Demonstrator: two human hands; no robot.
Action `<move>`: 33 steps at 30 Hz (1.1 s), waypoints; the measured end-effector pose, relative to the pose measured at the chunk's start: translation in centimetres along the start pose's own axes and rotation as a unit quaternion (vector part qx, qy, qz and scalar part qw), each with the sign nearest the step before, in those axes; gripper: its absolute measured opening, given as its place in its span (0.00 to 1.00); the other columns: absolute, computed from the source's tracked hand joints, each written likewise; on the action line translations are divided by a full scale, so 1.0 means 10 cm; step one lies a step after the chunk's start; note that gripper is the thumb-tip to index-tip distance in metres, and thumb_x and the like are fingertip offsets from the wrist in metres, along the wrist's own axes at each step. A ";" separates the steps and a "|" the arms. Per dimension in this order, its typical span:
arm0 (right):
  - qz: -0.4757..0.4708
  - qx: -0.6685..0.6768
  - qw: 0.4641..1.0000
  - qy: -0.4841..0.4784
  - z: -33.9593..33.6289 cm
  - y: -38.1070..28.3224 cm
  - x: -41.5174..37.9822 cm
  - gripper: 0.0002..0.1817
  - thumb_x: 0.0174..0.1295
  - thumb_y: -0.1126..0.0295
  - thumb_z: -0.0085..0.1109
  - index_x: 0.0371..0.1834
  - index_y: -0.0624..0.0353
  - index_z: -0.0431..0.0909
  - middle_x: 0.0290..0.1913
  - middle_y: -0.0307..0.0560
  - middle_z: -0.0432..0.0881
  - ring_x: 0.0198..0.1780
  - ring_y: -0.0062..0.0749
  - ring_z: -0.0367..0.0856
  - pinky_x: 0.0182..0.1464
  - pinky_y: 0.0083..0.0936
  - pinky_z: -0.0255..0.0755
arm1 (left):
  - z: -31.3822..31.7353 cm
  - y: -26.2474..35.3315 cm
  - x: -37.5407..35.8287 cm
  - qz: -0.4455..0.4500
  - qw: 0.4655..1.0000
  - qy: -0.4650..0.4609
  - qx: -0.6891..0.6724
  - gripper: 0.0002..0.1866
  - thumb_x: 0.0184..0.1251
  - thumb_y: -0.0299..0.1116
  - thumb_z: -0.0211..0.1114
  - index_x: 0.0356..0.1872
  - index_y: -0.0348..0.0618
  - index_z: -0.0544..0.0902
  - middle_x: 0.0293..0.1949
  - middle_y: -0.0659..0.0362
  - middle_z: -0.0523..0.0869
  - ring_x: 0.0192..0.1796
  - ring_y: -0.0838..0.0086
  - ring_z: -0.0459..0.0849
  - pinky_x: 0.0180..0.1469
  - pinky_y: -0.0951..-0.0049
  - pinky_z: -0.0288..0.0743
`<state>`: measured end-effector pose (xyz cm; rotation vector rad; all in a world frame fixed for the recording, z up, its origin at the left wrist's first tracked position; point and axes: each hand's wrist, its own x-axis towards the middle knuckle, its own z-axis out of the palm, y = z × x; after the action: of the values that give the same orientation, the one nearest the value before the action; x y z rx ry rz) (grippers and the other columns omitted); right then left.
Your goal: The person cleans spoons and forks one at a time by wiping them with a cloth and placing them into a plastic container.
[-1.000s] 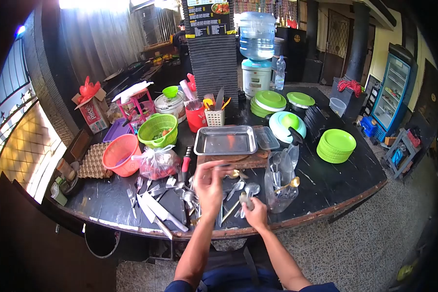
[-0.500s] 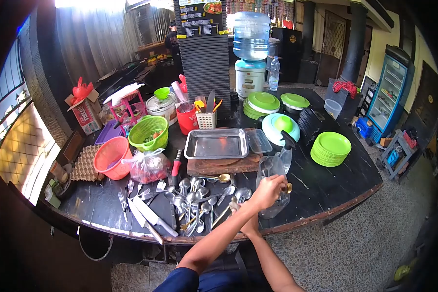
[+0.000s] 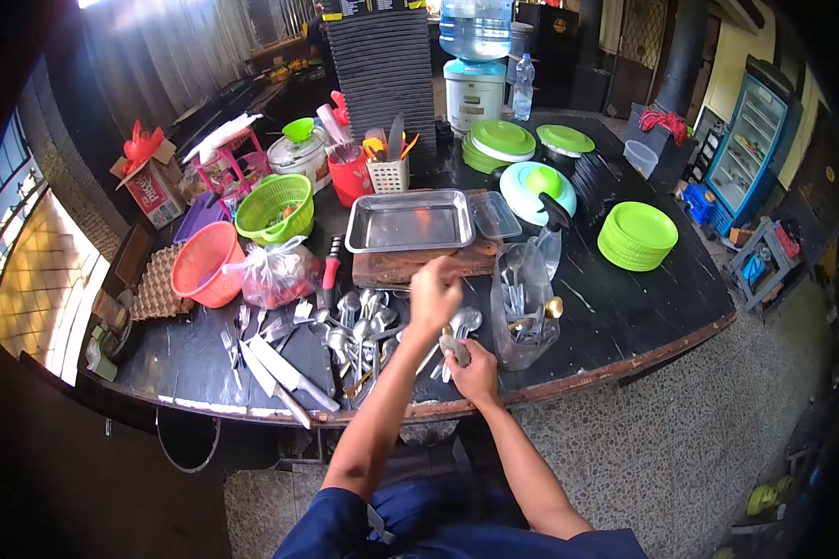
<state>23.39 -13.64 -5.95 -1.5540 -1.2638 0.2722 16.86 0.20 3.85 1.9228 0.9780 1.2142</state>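
Note:
My left hand point(image 3: 435, 291) is over the spoon pile's right side, beside the wooden board point(image 3: 391, 268). Its fingers look curled but are smeared by motion, and I see nothing clearly in them. My right hand point(image 3: 476, 373), closed, holds spoons point(image 3: 455, 348) near the table's front edge. Just right of it stands a clear plastic container point(image 3: 524, 354) with spoons inside, and a gold spoon point(image 3: 554, 307) leans out over its rim. Left of my hands a loose pile of spoons point(image 3: 362, 326) covers the table. Several forks point(image 3: 242, 321) and two knives point(image 3: 284, 368) lie further left.
A metal tray point(image 3: 410, 244) rests on the wooden board. Green plates point(image 3: 638, 238) are stacked at right. A bag of red food point(image 3: 278, 278), an orange basket point(image 3: 208, 265) and a green basket point(image 3: 275, 210) stand at left. A water dispenser point(image 3: 475, 93) is behind.
My left hand has moved from the plastic container leftward to over the spoon pile. The container's spoons and gold spoon now show more fully. My right hand still holds spoons; the view has tilted down.

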 end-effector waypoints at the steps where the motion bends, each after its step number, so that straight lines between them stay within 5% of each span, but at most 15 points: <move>1: 0.013 0.004 1.000 -0.003 -0.03 -0.06 0.01 0.14 0.57 0.69 0.71 0.43 0.64 0.83 0.39 0.59 0.86 0.41 0.60 0.86 0.43 0.44 0.80 | -0.05 -0.26 0.01 0.004 0.997 0.027 0.077 0.12 0.58 0.23 0.64 0.43 0.41 0.86 0.39 0.46 0.89 0.43 0.47 0.87 0.47 0.49 0.80; 4: 0.016 0.006 1.000 -0.001 -0.01 -0.07 0.01 0.14 0.57 0.69 0.72 0.43 0.64 0.83 0.39 0.59 0.87 0.41 0.60 0.86 0.43 0.44 0.80 | -0.18 -0.85 -0.17 -0.027 0.965 -0.031 0.261 0.18 0.55 0.27 0.64 0.49 0.41 0.84 0.42 0.39 0.88 0.43 0.42 0.87 0.49 0.47 0.81; 5: 0.009 0.003 1.000 0.006 0.01 -0.03 0.01 0.14 0.57 0.69 0.72 0.43 0.64 0.83 0.39 0.59 0.87 0.41 0.60 0.87 0.43 0.44 0.80 | -0.18 -1.00 -0.26 -0.036 0.960 -0.053 0.272 0.12 0.54 0.26 0.65 0.40 0.38 0.85 0.42 0.40 0.88 0.45 0.42 0.86 0.49 0.48 0.80; 8: 0.002 0.003 1.000 0.009 0.03 0.02 0.00 0.14 0.57 0.69 0.72 0.43 0.64 0.83 0.39 0.60 0.87 0.41 0.60 0.87 0.43 0.44 0.80 | -0.20 -1.20 -0.49 0.084 0.953 -0.049 0.289 0.11 0.54 0.29 0.67 0.39 0.40 0.86 0.45 0.43 0.86 0.48 0.45 0.85 0.51 0.50 0.80; 13: -0.003 -0.006 1.000 0.014 0.04 0.04 0.00 0.14 0.58 0.68 0.71 0.43 0.65 0.83 0.39 0.61 0.87 0.41 0.60 0.87 0.43 0.44 0.80 | -0.01 -0.97 -0.52 -0.084 0.947 -0.047 0.306 0.12 0.56 0.35 0.73 0.40 0.44 0.87 0.49 0.49 0.84 0.55 0.47 0.81 0.55 0.51 0.80; 17: 0.005 0.004 1.000 0.013 0.03 0.02 0.00 0.14 0.57 0.69 0.71 0.43 0.66 0.83 0.38 0.62 0.87 0.41 0.60 0.87 0.43 0.44 0.80 | 0.00 -0.91 -0.49 -0.111 0.925 -0.120 0.342 0.16 0.55 0.40 0.75 0.43 0.47 0.86 0.49 0.49 0.86 0.56 0.48 0.83 0.56 0.49 0.80; 22: 0.001 -0.003 1.000 0.020 0.04 0.04 0.00 0.15 0.57 0.68 0.71 0.43 0.66 0.83 0.38 0.62 0.87 0.41 0.60 0.87 0.43 0.44 0.80 | -0.03 -1.03 -0.44 -0.084 0.949 -0.010 0.303 0.06 0.56 0.29 0.66 0.34 0.42 0.86 0.37 0.46 0.89 0.41 0.46 0.89 0.43 0.47 0.83; 25: 0.006 0.003 1.000 0.021 0.04 0.06 -0.01 0.15 0.58 0.67 0.71 0.43 0.66 0.83 0.39 0.62 0.87 0.41 0.60 0.87 0.43 0.44 0.80 | -0.20 -0.93 -0.33 -0.057 0.969 0.026 0.238 0.05 0.60 0.27 0.63 0.31 0.36 0.84 0.36 0.39 0.88 0.41 0.42 0.88 0.45 0.45 0.82; 29: 0.003 0.003 1.000 0.016 0.03 0.05 -0.01 0.15 0.58 0.67 0.72 0.43 0.66 0.83 0.39 0.61 0.87 0.41 0.60 0.87 0.43 0.44 0.80 | -0.40 -0.93 -0.20 -0.078 0.967 0.013 0.240 0.08 0.60 0.27 0.61 0.39 0.34 0.82 0.35 0.35 0.87 0.41 0.36 0.87 0.46 0.42 0.80; 30: 0.006 0.007 1.000 0.014 0.03 0.05 0.00 0.15 0.58 0.67 0.72 0.42 0.66 0.83 0.38 0.61 0.87 0.41 0.60 0.87 0.43 0.44 0.80 | -0.44 -0.91 -0.18 -0.037 0.972 0.044 0.227 0.10 0.67 0.30 0.60 0.45 0.37 0.81 0.27 0.45 0.87 0.29 0.49 0.86 0.33 0.51 0.79; 31: 0.004 0.008 1.000 0.015 0.03 0.04 -0.01 0.15 0.58 0.67 0.72 0.42 0.66 0.83 0.38 0.61 0.87 0.41 0.60 0.87 0.43 0.44 0.80 | -0.48 -0.88 -0.15 -0.036 0.972 0.046 0.227 0.10 0.67 0.30 0.60 0.45 0.37 0.81 0.27 0.45 0.87 0.29 0.49 0.86 0.33 0.51 0.79; 32: 0.004 0.011 1.000 0.016 0.02 0.03 -0.01 0.15 0.58 0.67 0.72 0.42 0.66 0.83 0.38 0.61 0.87 0.41 0.60 0.87 0.43 0.44 0.80 | -0.52 -0.86 -0.13 -0.161 0.987 0.002 -0.005 0.10 0.73 0.34 0.59 0.47 0.39 0.82 0.23 0.54 0.81 0.24 0.61 0.80 0.28 0.59 0.73; 33: 0.005 0.014 1.000 0.017 0.02 0.03 -0.01 0.15 0.57 0.67 0.72 0.41 0.66 0.83 0.38 0.61 0.87 0.41 0.60 0.87 0.42 0.44 0.80 | -0.62 -0.68 -0.13 -0.274 0.931 -0.044 -0.236 0.12 0.78 0.38 0.58 0.48 0.41 0.83 0.20 0.63 0.76 0.18 0.73 0.73 0.22 0.68 0.67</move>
<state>23.36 -13.52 -6.28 -1.5355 -1.2204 0.2670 9.12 3.36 -0.13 1.2051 0.9761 0.9147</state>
